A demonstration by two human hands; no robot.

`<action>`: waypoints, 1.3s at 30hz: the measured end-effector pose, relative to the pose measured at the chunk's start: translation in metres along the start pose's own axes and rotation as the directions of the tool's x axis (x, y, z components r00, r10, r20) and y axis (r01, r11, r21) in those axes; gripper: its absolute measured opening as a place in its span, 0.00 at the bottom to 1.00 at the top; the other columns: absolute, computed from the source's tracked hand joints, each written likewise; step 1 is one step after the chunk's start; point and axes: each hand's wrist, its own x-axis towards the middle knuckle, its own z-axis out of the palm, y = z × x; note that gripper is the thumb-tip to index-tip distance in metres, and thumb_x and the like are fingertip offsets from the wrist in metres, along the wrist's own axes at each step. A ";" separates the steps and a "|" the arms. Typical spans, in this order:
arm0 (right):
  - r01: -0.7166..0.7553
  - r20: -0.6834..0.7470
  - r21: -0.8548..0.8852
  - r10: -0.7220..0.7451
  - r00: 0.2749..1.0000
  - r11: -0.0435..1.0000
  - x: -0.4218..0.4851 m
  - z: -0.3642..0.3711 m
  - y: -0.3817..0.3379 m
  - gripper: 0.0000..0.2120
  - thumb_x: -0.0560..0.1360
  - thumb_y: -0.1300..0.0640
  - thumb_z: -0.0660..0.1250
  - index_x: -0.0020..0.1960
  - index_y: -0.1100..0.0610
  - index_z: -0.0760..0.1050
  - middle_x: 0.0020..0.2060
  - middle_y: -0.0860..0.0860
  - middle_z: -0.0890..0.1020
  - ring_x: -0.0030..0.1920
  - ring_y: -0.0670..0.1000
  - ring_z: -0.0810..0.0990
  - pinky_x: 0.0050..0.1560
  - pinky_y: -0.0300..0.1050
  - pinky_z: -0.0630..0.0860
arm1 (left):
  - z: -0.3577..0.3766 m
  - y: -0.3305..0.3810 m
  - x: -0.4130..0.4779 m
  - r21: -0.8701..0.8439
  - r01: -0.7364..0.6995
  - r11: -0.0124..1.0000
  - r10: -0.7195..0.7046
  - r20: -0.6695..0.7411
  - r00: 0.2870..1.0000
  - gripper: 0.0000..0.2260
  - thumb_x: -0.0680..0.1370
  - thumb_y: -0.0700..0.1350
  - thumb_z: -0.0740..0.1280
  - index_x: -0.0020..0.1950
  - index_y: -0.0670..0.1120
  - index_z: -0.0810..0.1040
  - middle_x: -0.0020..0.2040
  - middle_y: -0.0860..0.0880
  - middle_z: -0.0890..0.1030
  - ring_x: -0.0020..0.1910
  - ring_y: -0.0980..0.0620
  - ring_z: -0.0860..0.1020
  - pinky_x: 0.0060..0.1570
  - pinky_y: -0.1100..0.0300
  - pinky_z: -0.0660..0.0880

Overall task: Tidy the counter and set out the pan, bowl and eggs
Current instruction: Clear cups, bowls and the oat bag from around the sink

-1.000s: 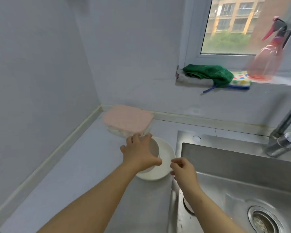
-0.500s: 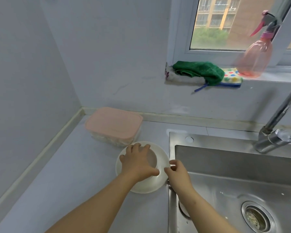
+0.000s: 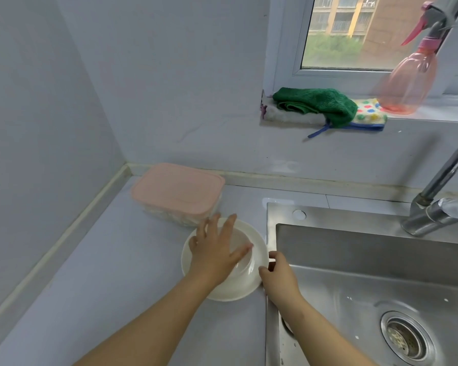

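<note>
Two hands at bowl (image 3: pixel 233 291). We see left hand (image 3: pixel 217 256) with fingers spread wide and straight, resting flat on bowl's middle. Right hand (image 3: pixel 279 280) at bowl's right rim, fingers curled, thumb touching rim; whether it pinches rim, we cannot tell. Bowl sits on tabletop (image 3: pixel 111 273) at right edge, against sink (image 3: pixel 368 276) rim. Pink-lidded box (image 3: pixel 177 191) just behind bowl, toward tabletop's back left corner. Faucet (image 3: pixel 434 204) at sink's back right. On windowsill (image 3: pixel 434 112) above: green cloth (image 3: pixel 320 101) over dotted cloth (image 3: pixel 368 114), spray bottle (image 3: pixel 407 80) beside.
</note>
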 end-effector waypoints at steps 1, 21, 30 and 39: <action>0.002 0.000 -0.015 -0.002 1.000 1.000 0.001 0.000 0.000 0.14 0.76 0.65 0.58 0.60 0.57 0.68 0.46 0.52 0.79 0.39 0.49 0.76 0.32 0.36 0.67 | -0.001 -0.005 -0.002 -0.048 0.027 0.998 -0.032 -0.107 0.994 0.28 0.77 0.64 0.52 0.75 0.56 0.56 0.76 0.50 0.55 0.75 0.46 0.51 0.69 0.48 0.56; 0.030 0.054 -0.274 -0.016 0.998 0.961 0.007 0.003 -0.003 0.11 0.79 0.62 0.54 0.60 0.64 0.66 0.54 0.59 0.75 0.45 0.53 0.71 0.37 0.42 0.65 | 0.011 -0.073 -0.026 -0.471 0.392 0.791 -0.397 0.092 0.913 0.08 0.80 0.46 0.59 0.50 0.45 0.76 0.44 0.49 0.78 0.44 0.50 0.74 0.36 0.63 0.67; 0.030 0.063 -0.366 -0.007 0.998 0.930 0.006 0.001 -0.009 0.09 0.80 0.62 0.52 0.57 0.64 0.66 0.46 0.56 0.73 0.44 0.55 0.71 0.42 0.42 0.65 | 0.004 -0.086 -0.018 -0.509 0.404 0.760 -0.325 0.240 0.915 0.08 0.79 0.44 0.62 0.40 0.47 0.70 0.38 0.50 0.75 0.38 0.52 0.74 0.34 0.63 0.68; -0.002 -0.019 -0.457 -0.007 1.000 0.890 -0.023 0.003 -0.007 0.03 0.78 0.60 0.53 0.48 0.59 0.63 0.44 0.54 0.73 0.44 0.57 0.72 0.43 0.46 0.68 | -0.002 -0.091 -0.031 -0.523 0.335 0.784 -0.237 0.247 0.940 0.08 0.79 0.42 0.60 0.40 0.46 0.70 0.38 0.49 0.76 0.36 0.53 0.73 0.36 0.60 0.69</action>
